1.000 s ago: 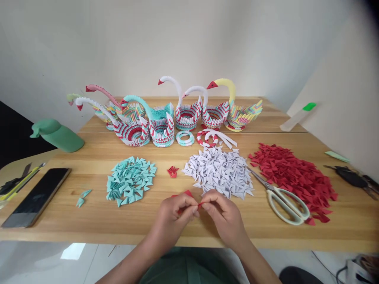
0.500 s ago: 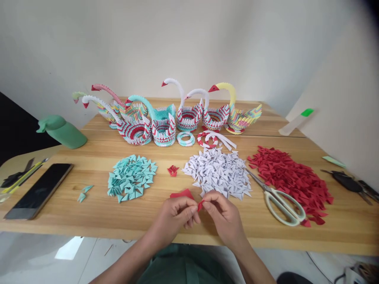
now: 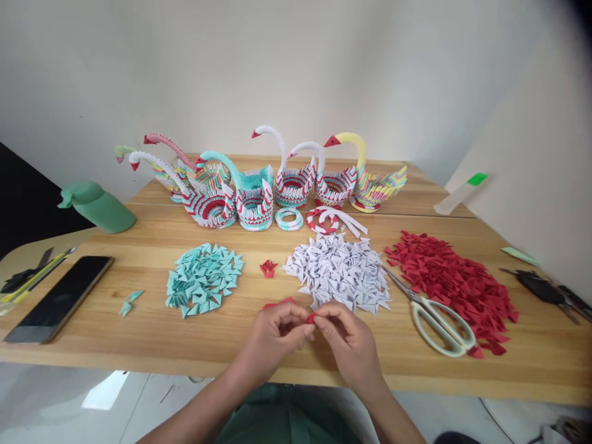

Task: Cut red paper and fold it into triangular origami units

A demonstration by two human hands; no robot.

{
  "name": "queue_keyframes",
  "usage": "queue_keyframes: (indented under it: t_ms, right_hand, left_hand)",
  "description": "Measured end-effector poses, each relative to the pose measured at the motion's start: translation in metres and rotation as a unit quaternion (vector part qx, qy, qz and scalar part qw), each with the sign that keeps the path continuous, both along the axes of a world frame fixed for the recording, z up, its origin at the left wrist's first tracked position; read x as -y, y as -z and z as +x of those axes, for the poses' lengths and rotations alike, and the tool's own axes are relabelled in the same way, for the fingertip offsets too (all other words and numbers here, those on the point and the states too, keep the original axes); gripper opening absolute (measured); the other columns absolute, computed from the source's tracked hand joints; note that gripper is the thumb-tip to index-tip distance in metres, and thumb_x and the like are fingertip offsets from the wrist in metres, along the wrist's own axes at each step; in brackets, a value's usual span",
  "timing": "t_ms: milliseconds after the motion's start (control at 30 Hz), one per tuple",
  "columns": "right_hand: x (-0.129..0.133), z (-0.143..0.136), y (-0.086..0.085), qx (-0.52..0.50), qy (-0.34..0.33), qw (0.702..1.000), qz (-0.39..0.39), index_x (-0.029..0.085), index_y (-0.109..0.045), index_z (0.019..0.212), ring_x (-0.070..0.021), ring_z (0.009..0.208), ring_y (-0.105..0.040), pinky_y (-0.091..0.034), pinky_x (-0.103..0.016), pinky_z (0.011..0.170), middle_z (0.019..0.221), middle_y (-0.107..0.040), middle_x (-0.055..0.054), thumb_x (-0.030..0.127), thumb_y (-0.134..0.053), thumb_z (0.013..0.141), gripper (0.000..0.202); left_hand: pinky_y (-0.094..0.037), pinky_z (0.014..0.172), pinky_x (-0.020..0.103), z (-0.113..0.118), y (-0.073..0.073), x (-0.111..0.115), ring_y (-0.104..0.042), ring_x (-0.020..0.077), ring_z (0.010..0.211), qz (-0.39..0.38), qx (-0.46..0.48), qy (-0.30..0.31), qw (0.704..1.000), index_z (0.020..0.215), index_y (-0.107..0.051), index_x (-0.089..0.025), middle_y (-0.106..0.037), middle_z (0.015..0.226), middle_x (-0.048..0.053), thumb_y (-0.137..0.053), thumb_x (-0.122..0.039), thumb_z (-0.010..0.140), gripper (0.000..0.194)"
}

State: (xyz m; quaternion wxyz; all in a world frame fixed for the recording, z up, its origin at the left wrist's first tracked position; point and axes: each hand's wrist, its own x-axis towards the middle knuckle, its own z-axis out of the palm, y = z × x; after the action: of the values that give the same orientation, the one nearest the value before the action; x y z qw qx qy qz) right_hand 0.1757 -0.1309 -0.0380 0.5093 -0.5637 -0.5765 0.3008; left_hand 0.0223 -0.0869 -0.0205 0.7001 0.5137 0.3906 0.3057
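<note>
A small folded red paper piece [image 3: 311, 318] is pinched between my two hands near the table's front edge. My left hand [image 3: 280, 336] grips its left side, with the fingers curled. On the other side, my right hand [image 3: 348, 339] holds it between thumb and forefinger. Just behind my left hand lies flat red paper [image 3: 279, 303], mostly hidden by the fingers. A few red folded pieces [image 3: 268, 268] rest together farther back. The pile of white folded paper triangles [image 3: 340, 271] spreads directly beyond my right hand.
Teal triangles [image 3: 203, 279] are heaped at left, red triangles [image 3: 453, 283] at right beside scissors [image 3: 441, 324]. Several paper swans [image 3: 210, 206] line the back with paper rings [image 3: 289, 219]. A phone [image 3: 60, 299] and green bottle [image 3: 97, 206] are at far left.
The fingers have shifted slightly around the red piece, and less of it shows now. My left hand covers more of the flat red paper behind it. The view has moved a little.
</note>
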Motion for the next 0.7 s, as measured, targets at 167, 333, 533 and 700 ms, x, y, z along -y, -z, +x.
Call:
queue_keyframes:
  t_ms: [167, 333, 533, 700]
  right_hand:
    - [0.000, 0.003, 0.000, 0.040, -0.024, 0.997, 0.058, 0.023, -0.066, 0.085, -0.0169, 0.071, -0.063, -0.051, -0.027, 0.065, 0.075, -0.066, -0.002, 0.020, -0.056, 0.090, 0.011]
    - [-0.001, 0.009, -0.004, 0.167, -0.062, 0.966, 0.187, 0.025, -0.071, 0.097, -0.0187, 0.077, -0.066, -0.054, -0.031, 0.066, 0.085, -0.070, -0.007, 0.010, -0.051, 0.090, 0.026]
    - [0.001, 0.011, -0.013, 0.116, -0.042, 0.984, 0.131, 0.025, -0.070, 0.099, -0.0186, 0.081, -0.068, -0.055, -0.028, 0.071, 0.089, -0.072, -0.005, 0.013, -0.056, 0.088, 0.021]
    - [0.001, 0.011, -0.015, 0.083, -0.060, 0.993, 0.060, 0.022, -0.068, 0.090, -0.0173, 0.075, -0.067, -0.054, -0.025, 0.067, 0.081, -0.071, -0.004, 0.024, -0.060, 0.090, 0.009]
  left_hand:
    - [-0.040, 0.047, 0.019, 0.000, 0.001, -0.006, -0.050, 0.0068, 0.044, -0.064, 0.017, -0.002, 0.998, 0.071, -0.060, -0.013, -0.062, 0.057, 0.000, -0.074, -0.047, 0.068, 0.037]
    - [-0.045, 0.050, 0.021, -0.005, -0.002, -0.006, -0.057, 0.0093, 0.050, -0.110, 0.079, 0.013, 0.991, 0.077, -0.065, -0.011, -0.067, 0.065, 0.004, -0.071, -0.046, 0.074, 0.035]
    - [-0.049, 0.056, 0.021, -0.006, -0.001, -0.001, -0.060, 0.0109, 0.056, -0.006, 0.050, -0.028, 0.998, 0.083, -0.070, -0.013, -0.070, 0.067, 0.003, -0.075, -0.035, 0.072, 0.025]
    - [-0.049, 0.065, 0.020, -0.007, -0.003, 0.003, -0.066, 0.0141, 0.069, 0.191, -0.047, -0.048, 0.979, 0.083, -0.075, -0.017, -0.075, 0.077, 0.004, -0.067, -0.019, 0.079, 0.009]
